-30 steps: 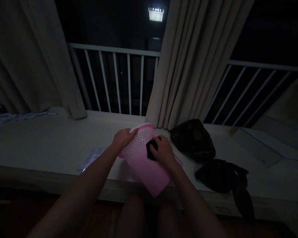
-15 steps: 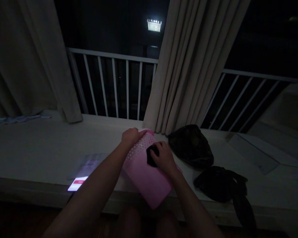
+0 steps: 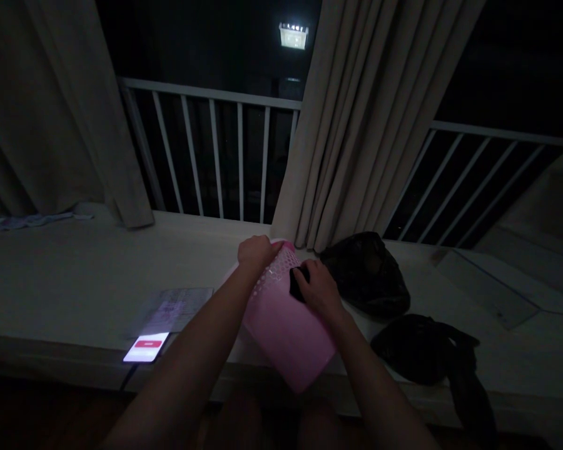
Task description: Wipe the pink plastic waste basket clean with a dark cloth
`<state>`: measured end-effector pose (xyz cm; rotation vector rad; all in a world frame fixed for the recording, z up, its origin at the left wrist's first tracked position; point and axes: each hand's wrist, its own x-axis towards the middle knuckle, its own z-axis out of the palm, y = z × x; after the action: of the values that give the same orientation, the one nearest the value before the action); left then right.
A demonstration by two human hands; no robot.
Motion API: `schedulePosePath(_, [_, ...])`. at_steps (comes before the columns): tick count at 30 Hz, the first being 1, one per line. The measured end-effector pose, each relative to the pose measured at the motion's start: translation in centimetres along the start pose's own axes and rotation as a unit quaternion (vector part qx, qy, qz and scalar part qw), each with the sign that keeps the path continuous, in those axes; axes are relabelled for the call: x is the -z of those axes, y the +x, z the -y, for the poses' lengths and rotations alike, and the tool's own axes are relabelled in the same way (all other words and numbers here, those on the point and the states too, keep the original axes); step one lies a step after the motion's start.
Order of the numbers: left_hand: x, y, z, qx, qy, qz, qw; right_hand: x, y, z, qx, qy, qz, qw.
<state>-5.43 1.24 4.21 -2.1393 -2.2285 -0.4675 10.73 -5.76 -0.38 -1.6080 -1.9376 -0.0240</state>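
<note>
A pink plastic basket (image 3: 288, 340) with a band of honeycomb holes leans tilted across the ledge's front edge, its rim pointing away from me. My left hand (image 3: 257, 251) is closed over the basket's rim, thumb along the brighter pink edge. My right hand (image 3: 319, 286) holds a small black piece, perhaps a cloth (image 3: 297, 285), flat against the basket's side just below the holes. The fingers partly cover the black piece, and its exact kind is too dark to tell. The basket's inside is hidden from me.
Two black plastic bags, one larger (image 3: 368, 275) and one knotted (image 3: 415, 350), lie right of the basket. A lit phone (image 3: 145, 347) with a cable and a sheet of paper (image 3: 187, 303) are on the left. Behind stand a curtain (image 3: 342, 125) and white railing (image 3: 211, 95).
The basket and both hands sit slightly further right in view. My right hand, with the black piece, has shifted a little up along the basket's side. The left hand keeps the rim.
</note>
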Motion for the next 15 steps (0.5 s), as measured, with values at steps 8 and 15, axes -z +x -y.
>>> schedulePosePath(8, [-0.18,0.47,-0.78,-0.007,0.019,-0.012,1.000,-0.02,0.33,-0.82,0.048,0.046,0.007,0.998])
schedulePosePath(15, [-0.24,0.38,-0.82,-0.013,0.030,-0.025,0.999,-0.02,0.23,-1.11,0.053,0.062,0.000,0.997])
